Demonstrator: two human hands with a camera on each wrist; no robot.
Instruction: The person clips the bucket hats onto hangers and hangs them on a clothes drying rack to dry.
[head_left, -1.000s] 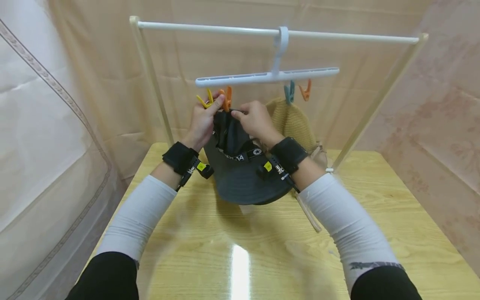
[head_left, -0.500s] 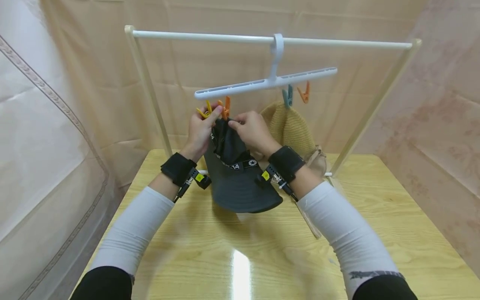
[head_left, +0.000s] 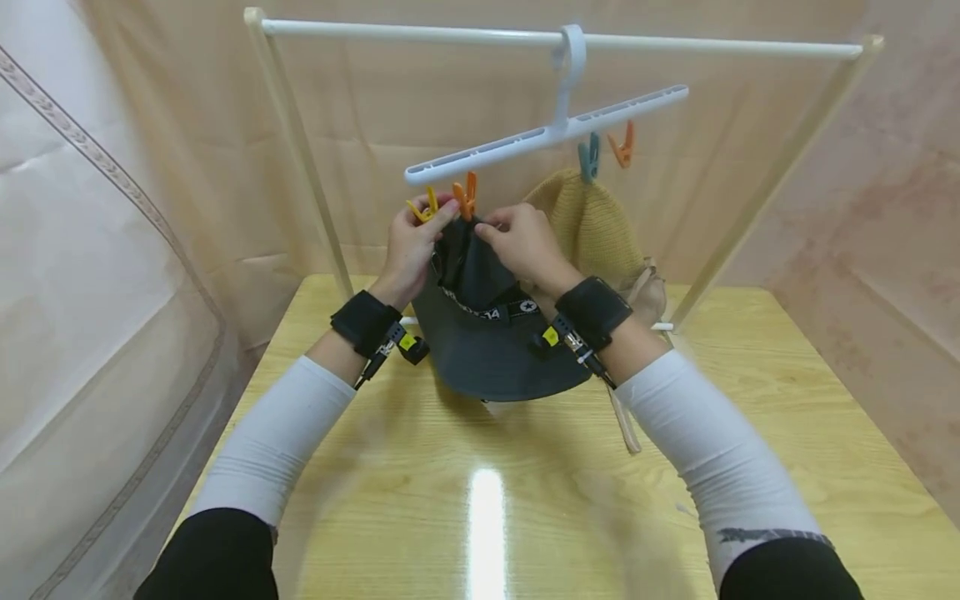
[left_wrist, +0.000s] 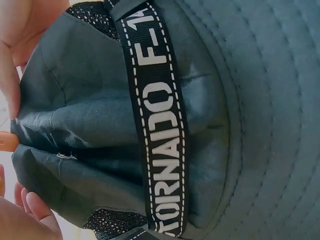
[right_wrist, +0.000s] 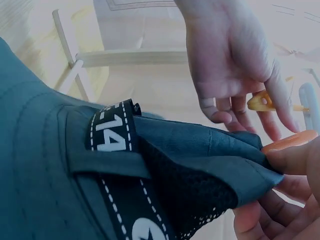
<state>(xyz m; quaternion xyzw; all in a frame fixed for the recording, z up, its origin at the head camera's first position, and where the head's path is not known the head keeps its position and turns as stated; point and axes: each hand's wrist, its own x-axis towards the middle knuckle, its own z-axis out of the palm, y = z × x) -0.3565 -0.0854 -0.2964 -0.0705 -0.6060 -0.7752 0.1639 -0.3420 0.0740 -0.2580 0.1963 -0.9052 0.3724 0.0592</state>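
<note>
A dark bucket hat (head_left: 487, 346) with a black lettered band (left_wrist: 160, 115) hangs between my hands above the wooden table (head_left: 750, 400). My right hand (head_left: 491, 229) pinches the folded top of its crown (right_wrist: 250, 175). My left hand (head_left: 442, 218) is at the orange clip (head_left: 467, 196) of the tilted white clip hanger (head_left: 547, 133) and seems to pinch it. The clip (right_wrist: 292, 141) sits right above the crown's fold. A yellow clip (head_left: 423, 208) hangs just left of my left hand.
The hanger hooks on a white rail (head_left: 712, 43) of a frame standing on the table. A tan knitted beanie (head_left: 596, 229) hangs from a teal clip (head_left: 588, 158), next to another orange clip (head_left: 622, 146). Beige curtains close in all around.
The hanger's left end has tipped lower and its right end has risen. The hat's brim has lifted a little off the table. Both hands stay at the orange clip.
</note>
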